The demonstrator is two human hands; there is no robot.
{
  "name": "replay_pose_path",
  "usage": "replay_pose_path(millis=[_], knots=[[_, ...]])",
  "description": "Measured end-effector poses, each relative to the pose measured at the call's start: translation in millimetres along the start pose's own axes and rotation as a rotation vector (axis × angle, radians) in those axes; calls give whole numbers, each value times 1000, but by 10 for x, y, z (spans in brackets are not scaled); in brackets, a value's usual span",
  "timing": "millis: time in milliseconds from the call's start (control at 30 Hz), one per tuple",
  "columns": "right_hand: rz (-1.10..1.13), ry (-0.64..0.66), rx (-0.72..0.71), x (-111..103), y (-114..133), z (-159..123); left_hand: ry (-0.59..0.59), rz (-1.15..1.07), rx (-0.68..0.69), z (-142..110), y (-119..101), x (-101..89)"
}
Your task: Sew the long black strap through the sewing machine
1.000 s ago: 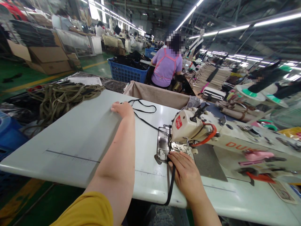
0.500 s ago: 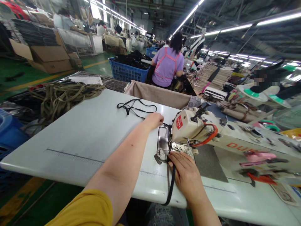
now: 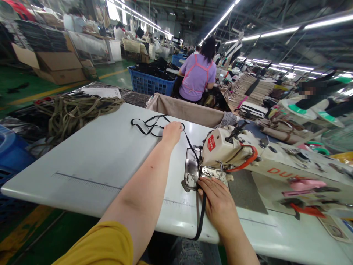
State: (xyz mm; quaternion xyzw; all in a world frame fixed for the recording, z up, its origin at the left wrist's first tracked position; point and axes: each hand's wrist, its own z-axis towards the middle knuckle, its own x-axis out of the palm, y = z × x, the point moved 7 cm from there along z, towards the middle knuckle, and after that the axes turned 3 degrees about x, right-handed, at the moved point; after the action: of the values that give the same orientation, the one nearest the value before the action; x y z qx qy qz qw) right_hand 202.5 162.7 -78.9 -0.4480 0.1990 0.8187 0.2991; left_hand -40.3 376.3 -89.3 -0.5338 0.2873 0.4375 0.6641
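A narrow black strap (image 3: 202,217) runs from the table's front edge, under the head of a sewing machine (image 3: 220,145) and on toward the back. Beyond the machine, my left hand (image 3: 172,133) is closed on the strap, which slants tautly from it down to the needle area. Loose loops of the strap lie left of that hand. In front of the metal needle plate (image 3: 191,167), my right hand (image 3: 217,198) has its fingers together, holding the strap by the plate's near edge. The needle itself is hidden behind the machine head.
The white table (image 3: 91,154) carries a printed ruler. Olive straps (image 3: 79,114) are heaped at its left end. A beige fabric bin (image 3: 187,108) adjoins the back edge. Beyond it sit a co-worker (image 3: 197,75) in purple and a blue crate (image 3: 151,82). Thread cones (image 3: 303,101) stand at right.
My left hand has moved back and slightly left, away from the machine, drawing the strap with it. The loose loops have shifted left. My right hand stays by the plate.
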Motion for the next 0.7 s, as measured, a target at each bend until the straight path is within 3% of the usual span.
replay_pose_path(millis=[433, 700], knots=[[-17, -15, -16, -10, 21, 20, -259, -76, -230, -19, 403, -284], [-2, -9, -11, -10, 20, 22, -483, -218, -374, -110, 618, -461]])
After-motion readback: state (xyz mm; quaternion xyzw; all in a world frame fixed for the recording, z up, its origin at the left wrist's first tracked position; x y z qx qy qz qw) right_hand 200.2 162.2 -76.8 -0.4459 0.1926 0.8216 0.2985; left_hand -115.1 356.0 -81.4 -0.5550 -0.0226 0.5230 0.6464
